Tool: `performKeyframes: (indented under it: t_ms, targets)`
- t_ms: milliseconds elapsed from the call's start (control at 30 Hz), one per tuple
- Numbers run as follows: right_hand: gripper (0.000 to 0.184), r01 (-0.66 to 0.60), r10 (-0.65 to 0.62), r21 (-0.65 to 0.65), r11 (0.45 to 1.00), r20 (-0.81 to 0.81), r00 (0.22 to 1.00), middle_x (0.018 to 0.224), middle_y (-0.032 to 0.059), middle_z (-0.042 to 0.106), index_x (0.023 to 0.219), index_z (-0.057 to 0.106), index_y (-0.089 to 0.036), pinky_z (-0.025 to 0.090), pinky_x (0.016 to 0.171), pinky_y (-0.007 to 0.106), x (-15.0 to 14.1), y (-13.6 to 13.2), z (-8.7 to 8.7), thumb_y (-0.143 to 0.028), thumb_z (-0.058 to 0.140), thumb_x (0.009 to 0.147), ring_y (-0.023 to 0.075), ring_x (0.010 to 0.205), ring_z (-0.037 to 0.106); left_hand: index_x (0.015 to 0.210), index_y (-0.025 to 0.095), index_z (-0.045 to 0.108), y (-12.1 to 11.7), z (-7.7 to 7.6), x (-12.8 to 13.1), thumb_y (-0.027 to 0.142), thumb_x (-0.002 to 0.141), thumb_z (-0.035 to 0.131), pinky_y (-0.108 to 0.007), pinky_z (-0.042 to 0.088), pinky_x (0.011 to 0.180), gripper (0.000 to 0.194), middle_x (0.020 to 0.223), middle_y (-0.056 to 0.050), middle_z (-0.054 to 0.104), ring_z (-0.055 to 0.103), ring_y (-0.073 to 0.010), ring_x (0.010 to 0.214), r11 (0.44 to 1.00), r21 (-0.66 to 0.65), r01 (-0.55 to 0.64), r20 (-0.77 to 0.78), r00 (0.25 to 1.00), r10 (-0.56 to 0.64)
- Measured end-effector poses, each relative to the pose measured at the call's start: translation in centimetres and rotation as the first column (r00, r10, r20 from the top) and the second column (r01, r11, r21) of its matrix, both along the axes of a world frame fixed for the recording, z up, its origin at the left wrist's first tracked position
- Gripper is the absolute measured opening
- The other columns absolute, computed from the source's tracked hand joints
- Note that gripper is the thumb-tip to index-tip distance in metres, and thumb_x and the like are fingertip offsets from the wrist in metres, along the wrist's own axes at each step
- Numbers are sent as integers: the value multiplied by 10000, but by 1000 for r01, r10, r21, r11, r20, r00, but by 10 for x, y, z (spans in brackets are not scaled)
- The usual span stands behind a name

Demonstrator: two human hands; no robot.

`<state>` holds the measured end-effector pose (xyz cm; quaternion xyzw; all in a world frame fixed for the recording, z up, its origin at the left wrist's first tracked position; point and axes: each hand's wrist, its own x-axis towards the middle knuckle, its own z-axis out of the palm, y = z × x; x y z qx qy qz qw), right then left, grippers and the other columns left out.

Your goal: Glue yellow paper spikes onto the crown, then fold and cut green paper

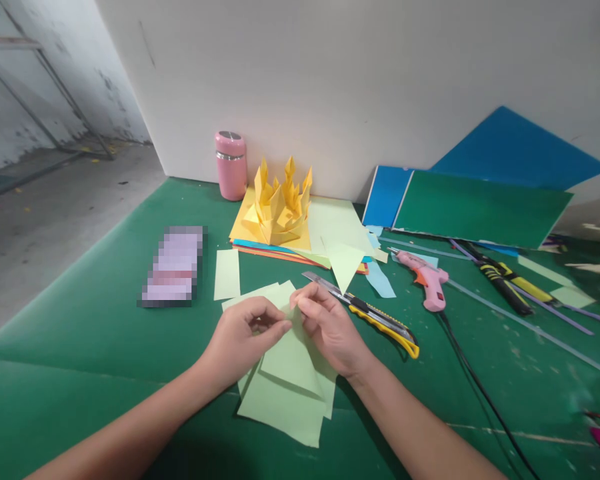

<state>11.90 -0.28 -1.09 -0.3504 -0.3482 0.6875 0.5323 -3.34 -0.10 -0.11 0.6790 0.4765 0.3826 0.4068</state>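
Between my two hands is a pale green sheet of paper [291, 363], raised above the table and pinched near its top edge. Thumb and fingers of my left hand [247, 333] close on its left side. My right hand [333, 330] grips the top right corner, fingertips close to the left ones. Several loose green paper pieces [283, 417] lie overlapping beneath, partly hidden by the hands. Just beyond my right hand rests a yellow utility knife [380, 319] with its blade out. One small green rectangle of paper [227, 275] lies apart, beyond my left hand.
A folded yellow paper crown-like shape [277, 217] sits on stacked coloured paper [337, 217]. Behind it stands a pink flask [231, 167]. Rightward lie a pink glue gun [427, 277] with a black cord, pliers [505, 287] and paper strips. A blurred phone-like object [174, 267] lies left.
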Motion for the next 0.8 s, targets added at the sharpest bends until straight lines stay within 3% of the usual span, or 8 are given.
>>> performKeyframes:
  t_ms: [300, 533, 700, 800]
  targets:
    - [191, -1, 1, 9, 1000, 30, 1000, 678, -39, 511, 663, 616, -222, 321, 543, 224, 2, 1, -4, -353, 752, 635, 104, 595, 400, 579, 183, 602, 1, 0, -1, 263, 706, 632, -209, 451, 496, 153, 574, 7, 620, 541, -110, 527, 1000, 14, 10, -27, 1000, -9]
    - [291, -21, 22, -31, 999, 30, 999, 649, -50, 507, 682, 591, -206, 350, 559, 217, 1, 1, -4, -442, 762, 664, 91, 587, 422, 586, 181, 611, 1, 0, 0, 283, 692, 641, -212, 456, 499, 150, 572, 10, 617, 557, -115, 530, 999, -51, -15, 13, 1000, 16]
    - [299, -34, 23, 62, 997, 175, 984, 741, -44, 558, 814, 609, -232, 415, 661, 241, -1, -1, -5, -369, 804, 635, 111, 694, 511, 616, 185, 615, 7, -2, -4, 324, 678, 674, -219, 477, 526, 163, 592, 18, 627, 563, -113, 549, 990, -121, -73, 141, 986, 90]
    - [279, -29, -4, 139, 990, 229, 973, 741, -42, 563, 848, 584, -243, 428, 644, 240, -3, -1, -7, -343, 775, 669, 115, 697, 523, 660, 185, 622, 10, -2, -6, 325, 643, 711, -233, 505, 577, 167, 630, 15, 636, 583, -116, 588, 979, -176, -101, 200, 970, 136]
